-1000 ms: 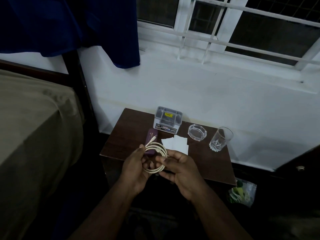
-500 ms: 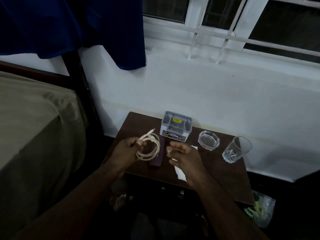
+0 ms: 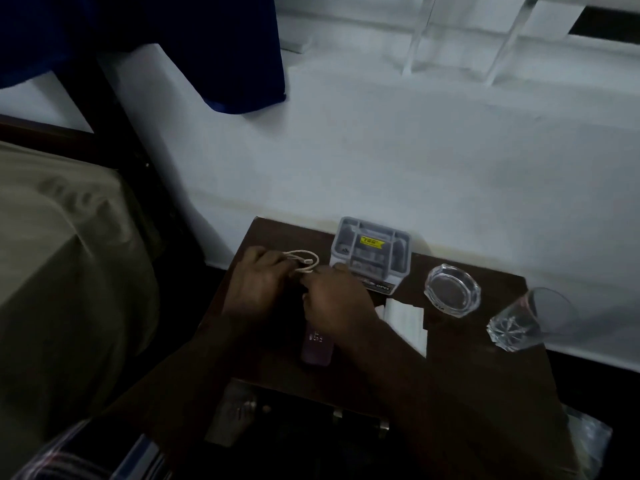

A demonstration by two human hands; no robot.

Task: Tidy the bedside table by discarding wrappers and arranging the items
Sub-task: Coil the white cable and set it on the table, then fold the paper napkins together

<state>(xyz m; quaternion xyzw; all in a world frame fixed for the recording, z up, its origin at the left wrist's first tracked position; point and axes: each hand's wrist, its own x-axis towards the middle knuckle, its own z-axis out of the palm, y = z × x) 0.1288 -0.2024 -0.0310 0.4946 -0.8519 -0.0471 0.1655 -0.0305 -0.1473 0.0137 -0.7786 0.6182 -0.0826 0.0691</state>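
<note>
A small dark wooden desk (image 3: 450, 368) stands against a white wall under a barred window, in dim light. To its left is a bed (image 3: 62, 271) covered with an olive sheet, and a blue cloth (image 3: 194, 46) hangs above the dark bedpost. A clear plastic bag (image 3: 588, 441) lies on the floor past the desk's front right corner.

On the desk there is one coiled white cable (image 3: 303, 262), one purple power bank (image 3: 317, 348), one grey boxed product with a yellow label (image 3: 370, 254), one clear glass ashtray (image 3: 452, 289), one cut-glass tumbler (image 3: 526, 322) and a small stack of white papers (image 3: 405, 318). The box stands at the back edge, the ashtray to its right, and the tumbler at the right edge. The papers lie between the box and the front edge, and the power bank is near the front edge, partly under the right wrist.

The cable is near the back left corner, just left of the box. The left hand (image 3: 258, 282) has its fingers curled round the coil's left side, holding it. The right hand (image 3: 334, 303) reaches in from the right, with its fingertips (image 3: 311, 276) meeting the coil's near edge; whether they pinch it or only touch it cannot be told.
</note>
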